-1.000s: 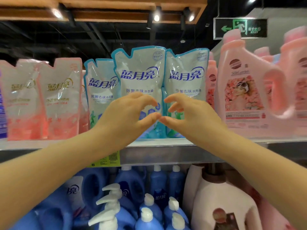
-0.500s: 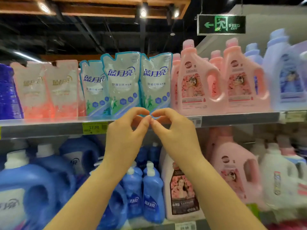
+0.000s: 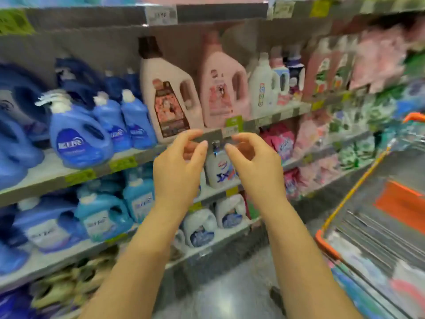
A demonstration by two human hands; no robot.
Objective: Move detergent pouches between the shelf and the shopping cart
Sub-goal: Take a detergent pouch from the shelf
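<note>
My left hand point(image 3: 179, 166) and my right hand point(image 3: 251, 166) are raised side by side in front of the shelf point(image 3: 76, 174). Their fingers are loosely curled, a small gap lies between the two hands, and neither holds anything. The blue and white detergent pouches on the top shelf are out of view. A wire shopping cart point(image 3: 326, 246) with orange trim stands at the lower right. Blurred blue, white and pink items point(image 3: 379, 272) lie in its basket; I cannot tell whether they are pouches.
Blue detergent jugs point(image 3: 78, 134) fill the shelves on the left. Pink and white jugs point(image 3: 220, 84) stand straight ahead. Pink and green bags point(image 3: 322, 139) sit on the right shelves. A grey floor point(image 3: 220, 295) runs between the shelving and the cart.
The view has dropped from the top shelf with the pouches to the lower shelves. My hands came away from the pouches empty and their fingertips parted. The cart has come into view on the right.
</note>
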